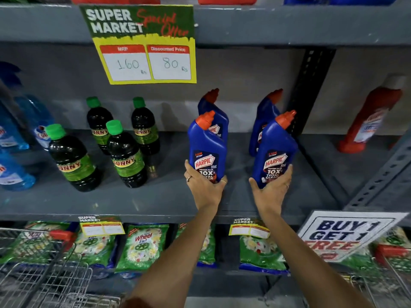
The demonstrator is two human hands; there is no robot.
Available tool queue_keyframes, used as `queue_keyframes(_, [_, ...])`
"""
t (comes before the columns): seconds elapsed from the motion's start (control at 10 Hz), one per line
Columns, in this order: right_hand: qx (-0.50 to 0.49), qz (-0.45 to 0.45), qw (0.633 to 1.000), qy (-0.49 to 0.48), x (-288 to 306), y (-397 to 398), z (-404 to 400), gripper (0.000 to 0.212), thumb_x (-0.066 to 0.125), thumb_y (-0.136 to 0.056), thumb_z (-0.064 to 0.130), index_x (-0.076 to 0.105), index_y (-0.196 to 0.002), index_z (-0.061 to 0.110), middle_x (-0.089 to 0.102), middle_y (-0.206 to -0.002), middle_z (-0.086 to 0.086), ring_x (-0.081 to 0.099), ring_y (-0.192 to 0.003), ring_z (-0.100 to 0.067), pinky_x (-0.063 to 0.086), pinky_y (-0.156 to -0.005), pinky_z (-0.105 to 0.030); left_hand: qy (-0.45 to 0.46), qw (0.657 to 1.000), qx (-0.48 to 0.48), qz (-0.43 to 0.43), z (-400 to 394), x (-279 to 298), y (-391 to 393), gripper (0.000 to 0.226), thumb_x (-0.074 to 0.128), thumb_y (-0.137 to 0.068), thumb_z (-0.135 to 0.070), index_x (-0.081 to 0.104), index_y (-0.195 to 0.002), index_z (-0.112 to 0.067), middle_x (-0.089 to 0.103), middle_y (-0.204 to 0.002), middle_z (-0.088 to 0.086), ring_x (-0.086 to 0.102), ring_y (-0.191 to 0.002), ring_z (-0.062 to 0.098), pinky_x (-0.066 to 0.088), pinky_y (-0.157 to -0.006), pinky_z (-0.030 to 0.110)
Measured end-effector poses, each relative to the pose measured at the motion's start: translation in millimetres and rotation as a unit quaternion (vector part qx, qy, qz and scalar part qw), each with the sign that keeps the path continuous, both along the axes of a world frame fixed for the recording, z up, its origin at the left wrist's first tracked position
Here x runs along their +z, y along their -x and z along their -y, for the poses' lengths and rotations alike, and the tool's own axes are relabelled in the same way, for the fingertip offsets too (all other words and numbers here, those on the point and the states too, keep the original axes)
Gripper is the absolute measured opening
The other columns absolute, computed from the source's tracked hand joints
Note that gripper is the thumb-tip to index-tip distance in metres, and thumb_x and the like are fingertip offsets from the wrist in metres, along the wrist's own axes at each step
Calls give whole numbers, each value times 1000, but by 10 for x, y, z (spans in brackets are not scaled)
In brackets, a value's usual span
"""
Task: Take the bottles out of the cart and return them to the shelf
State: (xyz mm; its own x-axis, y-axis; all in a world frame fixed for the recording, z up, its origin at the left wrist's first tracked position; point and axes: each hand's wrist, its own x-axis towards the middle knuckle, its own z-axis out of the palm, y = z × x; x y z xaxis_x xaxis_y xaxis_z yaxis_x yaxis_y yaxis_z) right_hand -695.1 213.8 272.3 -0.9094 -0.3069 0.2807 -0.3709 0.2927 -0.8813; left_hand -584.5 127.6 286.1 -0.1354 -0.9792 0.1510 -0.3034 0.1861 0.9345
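A: Left hand [203, 187], right hand [272, 192]?
B: Each grasps a blue Harpic bottle, left [205, 150] and right [274, 152], upright on the grey shelf [166, 196]; "10X" legible, lower labels hidden by fingers.

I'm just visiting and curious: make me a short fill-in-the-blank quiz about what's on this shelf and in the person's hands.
1. Each hand, left and right, holds a blue bottle with an ____ cap.
2. The dark Sunny bottles number ____.
3. The yellow price sign gives a discounted price of ____ Rs.
4. Behind the left-hand bottle and the right-hand bottle stand ____ more blue bottles.

Missing words: orange; four; 80; two
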Motion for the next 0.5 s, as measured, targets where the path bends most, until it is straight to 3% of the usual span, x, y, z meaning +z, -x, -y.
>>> queue_keyframes(0.3, [3, -7, 1000, 0, 9, -26, -18, 103, 77, -71, 16, 7, -146, 4, 19, -152, -21, 21, -140, -34, 21, -115, -41, -19, 1000, -17, 8, -149, 66, 1, 116, 83, -62, -27, 5, -147, -6, 33, -142, 16, 37, -129, 27, 39, -105, 37])
queue_keyframes(0.4, [-21, -60, 998, 9, 27, -88, -46, 88, 75, -73, 18, 21, -141, 3, 23, -150, -23, 25, -137, -36, 29, -113, -47, 0, 999, -31, -23, -147, 44, -72, 117, 82, -62, -32, 7, -146, -5, 27, -146, 17, 32, -134, 26, 34, -110, 35])
queue_keyframes(0.5, [-54, -169, 984, -22, -2, -211, -74, 72, 70, -75, 24, 31, -132, 3, 33, -145, -24, 30, -131, -36, 38, -105, -51, 40, 999, -9, -32, -198, 58, -173, 102, 76, -69, -35, 15, -144, -3, 30, -145, 17, 35, -133, 26, 34, -109, 31])
